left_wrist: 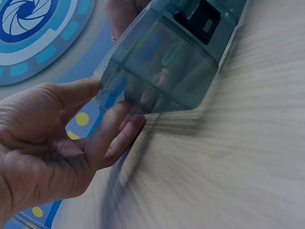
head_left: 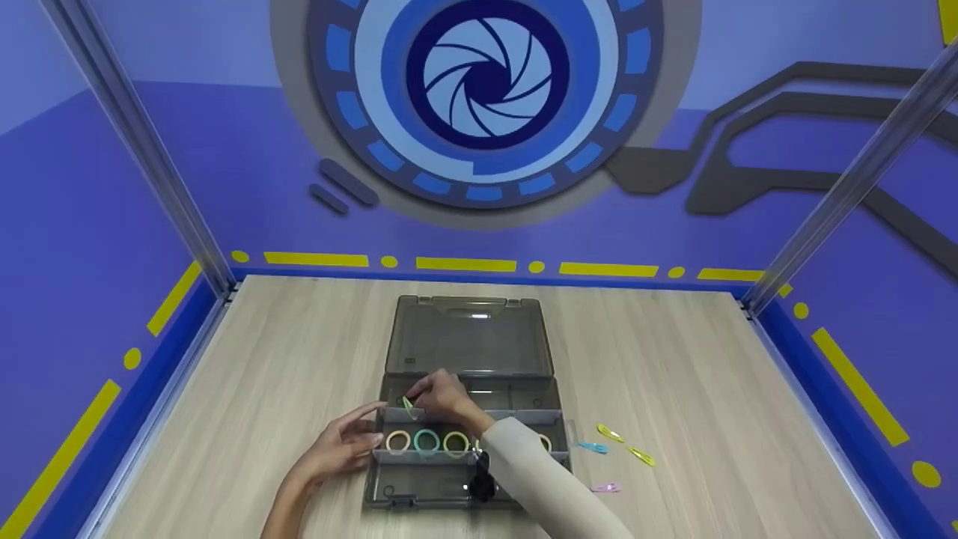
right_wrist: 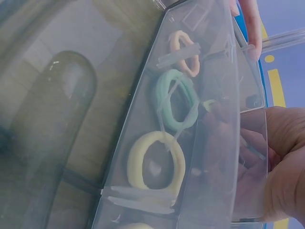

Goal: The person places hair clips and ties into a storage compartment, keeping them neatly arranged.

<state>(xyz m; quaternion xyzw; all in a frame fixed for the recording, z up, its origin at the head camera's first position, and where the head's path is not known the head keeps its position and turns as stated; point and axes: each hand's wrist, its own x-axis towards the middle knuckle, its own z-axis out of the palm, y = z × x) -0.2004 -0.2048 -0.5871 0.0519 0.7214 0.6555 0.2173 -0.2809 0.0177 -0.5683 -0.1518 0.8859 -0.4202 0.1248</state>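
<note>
A smoky see-through compartment box (head_left: 441, 480) stands on the table with its lid (head_left: 470, 337) folded back. My right hand (head_left: 443, 395) is over the rear compartment and pinches a green hair clip (head_left: 409, 406) at its left end. In the right wrist view that hand (right_wrist: 288, 162) is partly seen through a clear divider. My left hand (head_left: 338, 443) touches the box's left side with extended fingers; the left wrist view shows this hand (left_wrist: 62, 143) against the wall. Hair ties, orange (head_left: 398, 442), teal (head_left: 426, 443) and pale yellow (head_left: 456, 444), line the middle compartment.
On the table right of the box lie two yellow hair clips (head_left: 610, 433), a blue clip (head_left: 593, 448) and a pink clip (head_left: 607, 488). My right sleeve (head_left: 546, 479) covers part of the box. Blue panels (head_left: 479, 247) and metal posts (head_left: 135, 142) enclose the table.
</note>
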